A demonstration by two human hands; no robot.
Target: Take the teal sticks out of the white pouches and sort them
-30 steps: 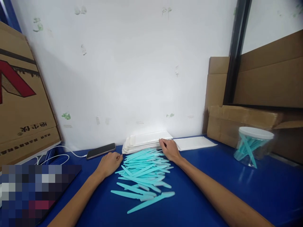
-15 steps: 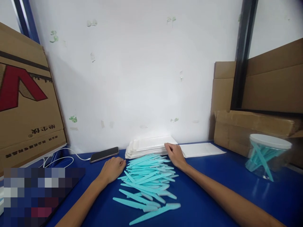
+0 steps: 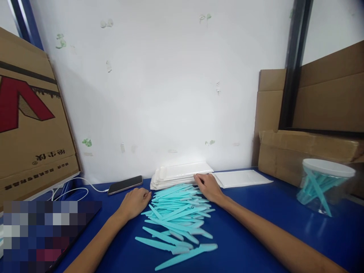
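A pile of turquoise blade-shaped tools [image 3: 179,212] lies on the blue table [image 3: 244,235] between my hands. My left hand [image 3: 135,203] rests on the table at the pile's left edge, fingers curled, with nothing visible in it. On the other side, my right hand [image 3: 209,186] is closed, its fingertips by the pile's back right edge and the stack of white packets [image 3: 182,171]. Whether it holds anything is hidden. One more white packet [image 3: 243,178] lies flat to the right of the stack.
A black phone [image 3: 125,185] with a white cable lies at the back left. A clear tub with a white lid [image 3: 328,168] holds more turquoise tools at the right. Cardboard boxes stand left [image 3: 31,151] and right [image 3: 307,151], before a white wall.
My right hand has shifted slightly left and down, toward the back right edge of the pile. My left hand has stayed in place. The view has shifted a little.
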